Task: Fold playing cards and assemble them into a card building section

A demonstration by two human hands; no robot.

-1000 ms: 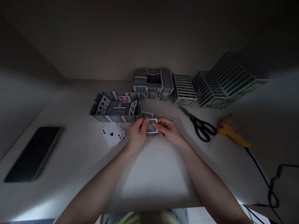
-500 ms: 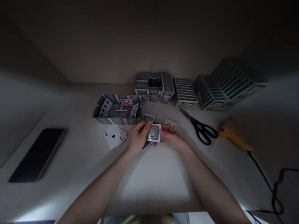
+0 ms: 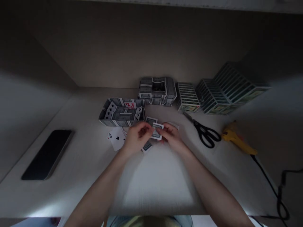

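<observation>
Between my hands is a playing card [image 3: 157, 132], its patterned back facing up and slightly tilted. My right hand [image 3: 172, 136] grips its right side, thumb on top. The thumb and fingers of my left hand [image 3: 140, 136] pinch together at the card's left edge. Under and beside my left hand, a face-down card [image 3: 147, 147] and another card [image 3: 151, 120] lie on the table. Left of that hand rests a small pile of face-up cards [image 3: 117, 138], an ace of clubs on top. One more card [image 3: 174, 125] is partly hidden behind my right hand.
An open box made of cards [image 3: 121, 122] stands behind the pile; a card-built structure [image 3: 170, 91] is at the back. Boxes of card decks [image 3: 188, 97] and larger ones [image 3: 215, 94] stand right. Scissors [image 3: 205, 134], a corded yellow glue gun [image 3: 238, 142] and a phone [image 3: 48, 154] lie around.
The held card has turned and tilted a little, and my right thumb now lies further over it. My left fingers have shifted to its left edge. The whole view has moved slightly.
</observation>
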